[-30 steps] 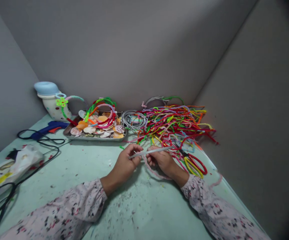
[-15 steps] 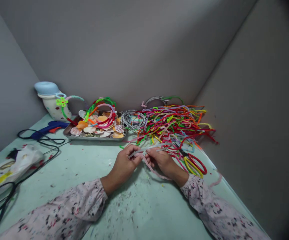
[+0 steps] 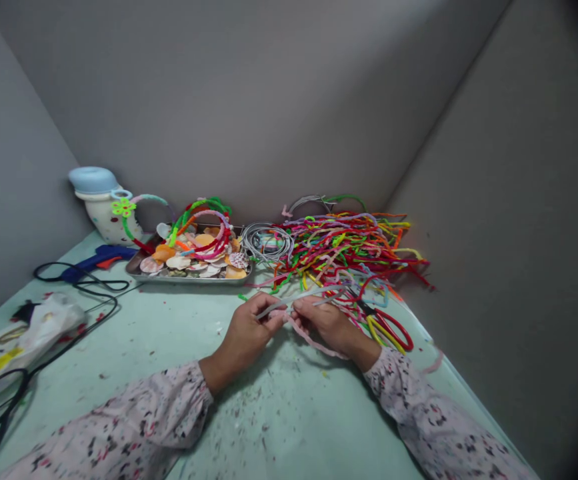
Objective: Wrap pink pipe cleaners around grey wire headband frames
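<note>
My left hand is closed, thumb and fingers pinching a bent grey wire band together with a pale pink pipe cleaner. The band arcs to the right, over my right hand, and curves back behind it. Pink fuzz shows around the band at the left fingertips. From there the loose length of the pipe cleaner runs down under my right hand. My right hand is closed too, its fingertips pinching at the pipe cleaner beside the left ones; the exact grip is partly hidden.
Scissors with red and yellow handles lie right of my hands, before a heap of coloured pipe cleaners. Behind are coiled grey wire and a metal tray of shells and wrapped hoops. Leftward lie a blue glue gun, its black cord and a bottle.
My hands stay almost in place. The loose length of the pink pipe cleaner has shifted slightly right under my right hand.
</note>
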A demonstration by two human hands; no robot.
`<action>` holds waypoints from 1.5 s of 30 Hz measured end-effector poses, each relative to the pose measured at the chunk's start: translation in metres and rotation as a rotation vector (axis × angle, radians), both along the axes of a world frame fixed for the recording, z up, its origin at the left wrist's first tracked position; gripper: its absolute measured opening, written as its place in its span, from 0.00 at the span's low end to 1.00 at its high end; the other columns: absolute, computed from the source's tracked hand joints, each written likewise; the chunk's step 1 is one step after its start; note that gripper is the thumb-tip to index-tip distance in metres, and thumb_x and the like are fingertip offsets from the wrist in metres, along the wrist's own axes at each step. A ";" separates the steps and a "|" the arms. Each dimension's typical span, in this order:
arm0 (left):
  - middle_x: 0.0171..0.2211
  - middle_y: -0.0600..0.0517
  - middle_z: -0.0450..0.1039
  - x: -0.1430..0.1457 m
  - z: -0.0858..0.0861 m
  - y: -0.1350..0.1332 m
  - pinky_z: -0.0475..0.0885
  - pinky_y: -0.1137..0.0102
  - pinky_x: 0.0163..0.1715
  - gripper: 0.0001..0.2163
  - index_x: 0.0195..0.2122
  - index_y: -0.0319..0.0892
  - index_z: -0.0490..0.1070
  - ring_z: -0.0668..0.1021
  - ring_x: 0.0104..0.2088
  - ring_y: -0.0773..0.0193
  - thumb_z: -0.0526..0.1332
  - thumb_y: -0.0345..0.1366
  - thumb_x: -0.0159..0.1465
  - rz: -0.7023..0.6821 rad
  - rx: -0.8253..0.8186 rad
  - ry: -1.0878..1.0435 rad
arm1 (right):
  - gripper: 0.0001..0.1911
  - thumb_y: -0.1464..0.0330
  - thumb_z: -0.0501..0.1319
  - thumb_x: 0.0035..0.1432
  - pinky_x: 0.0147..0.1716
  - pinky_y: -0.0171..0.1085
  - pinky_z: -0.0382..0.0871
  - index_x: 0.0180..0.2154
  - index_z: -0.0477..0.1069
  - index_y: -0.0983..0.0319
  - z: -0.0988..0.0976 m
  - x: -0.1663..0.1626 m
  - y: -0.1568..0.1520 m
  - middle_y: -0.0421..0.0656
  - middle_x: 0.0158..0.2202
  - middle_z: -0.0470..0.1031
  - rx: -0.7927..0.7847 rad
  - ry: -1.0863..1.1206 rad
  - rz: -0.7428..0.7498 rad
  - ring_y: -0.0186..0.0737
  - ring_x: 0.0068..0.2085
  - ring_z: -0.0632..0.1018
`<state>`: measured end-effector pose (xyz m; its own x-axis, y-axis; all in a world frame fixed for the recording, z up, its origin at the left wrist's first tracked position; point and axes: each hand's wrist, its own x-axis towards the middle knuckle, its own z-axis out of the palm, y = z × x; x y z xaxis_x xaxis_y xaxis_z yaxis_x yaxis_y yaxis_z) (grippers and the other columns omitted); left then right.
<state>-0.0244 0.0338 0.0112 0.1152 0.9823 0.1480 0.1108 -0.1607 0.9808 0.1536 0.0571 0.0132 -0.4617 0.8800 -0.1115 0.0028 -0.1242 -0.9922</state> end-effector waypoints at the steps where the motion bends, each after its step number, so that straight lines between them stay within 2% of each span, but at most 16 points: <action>1: 0.29 0.52 0.73 0.000 0.000 0.000 0.64 0.74 0.28 0.07 0.32 0.39 0.72 0.71 0.27 0.68 0.64 0.36 0.55 -0.007 -0.001 -0.003 | 0.17 0.55 0.58 0.58 0.27 0.32 0.64 0.29 0.71 0.63 0.003 0.001 0.000 0.39 0.25 0.69 0.035 -0.033 0.015 0.32 0.26 0.69; 5: 0.30 0.51 0.73 -0.001 -0.001 0.000 0.66 0.74 0.29 0.09 0.34 0.39 0.72 0.72 0.30 0.67 0.64 0.39 0.56 -0.032 0.004 -0.001 | 0.17 0.56 0.56 0.59 0.29 0.34 0.65 0.27 0.70 0.62 0.013 0.003 -0.002 0.40 0.26 0.69 0.132 -0.118 0.042 0.34 0.28 0.70; 13: 0.30 0.52 0.73 0.000 0.000 0.000 0.65 0.75 0.29 0.06 0.33 0.39 0.71 0.72 0.30 0.67 0.62 0.35 0.57 0.026 0.060 0.102 | 0.20 0.52 0.55 0.58 0.27 0.34 0.66 0.27 0.69 0.62 0.007 -0.001 -0.002 0.40 0.24 0.69 0.102 -0.128 0.008 0.34 0.25 0.70; 19: 0.27 0.53 0.71 -0.001 0.000 0.000 0.64 0.76 0.27 0.05 0.31 0.39 0.71 0.70 0.28 0.69 0.62 0.36 0.57 0.053 0.090 0.158 | 0.20 0.54 0.52 0.60 0.28 0.33 0.67 0.27 0.69 0.63 0.010 0.000 -0.003 0.41 0.24 0.69 0.174 -0.181 0.026 0.33 0.26 0.70; 24: 0.26 0.54 0.71 -0.001 -0.001 0.000 0.63 0.76 0.26 0.07 0.31 0.39 0.72 0.70 0.26 0.69 0.64 0.38 0.56 0.025 0.056 0.117 | 0.16 0.60 0.52 0.63 0.28 0.34 0.66 0.28 0.68 0.62 0.014 0.004 -0.001 0.42 0.27 0.69 0.415 -0.231 0.093 0.35 0.28 0.70; 30: 0.25 0.53 0.72 -0.001 0.002 -0.001 0.62 0.75 0.25 0.10 0.31 0.38 0.72 0.69 0.25 0.69 0.65 0.40 0.54 0.031 0.023 0.108 | 0.12 0.62 0.55 0.62 0.30 0.35 0.65 0.29 0.69 0.60 0.011 0.006 0.000 0.42 0.28 0.68 0.699 -0.295 0.145 0.37 0.30 0.69; 37: 0.25 0.53 0.72 0.000 0.001 -0.001 0.63 0.76 0.25 0.10 0.30 0.38 0.72 0.70 0.25 0.69 0.67 0.38 0.52 -0.005 -0.043 -0.026 | 0.18 0.59 0.50 0.64 0.31 0.36 0.65 0.28 0.69 0.61 0.008 0.009 0.002 0.42 0.27 0.69 0.676 -0.325 0.149 0.37 0.30 0.70; 41: 0.24 0.54 0.71 0.001 0.001 -0.001 0.63 0.76 0.25 0.11 0.29 0.37 0.71 0.71 0.25 0.69 0.69 0.38 0.50 -0.024 -0.091 -0.114 | 0.18 0.57 0.51 0.64 0.30 0.35 0.64 0.27 0.68 0.61 0.003 0.008 0.005 0.42 0.28 0.68 0.695 -0.315 0.182 0.36 0.30 0.70; 45: 0.25 0.53 0.73 0.002 0.002 -0.001 0.64 0.76 0.26 0.12 0.30 0.37 0.70 0.72 0.26 0.69 0.70 0.37 0.48 -0.028 -0.125 -0.149 | 0.21 0.58 0.48 0.65 0.27 0.34 0.63 0.24 0.66 0.61 0.007 0.004 0.002 0.41 0.25 0.67 0.527 -0.311 0.091 0.35 0.26 0.69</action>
<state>-0.0226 0.0329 0.0134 0.1289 0.9907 0.0429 -0.0397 -0.0381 0.9985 0.1574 0.0587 0.0203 -0.5535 0.8119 0.1854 0.2898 0.3965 -0.8711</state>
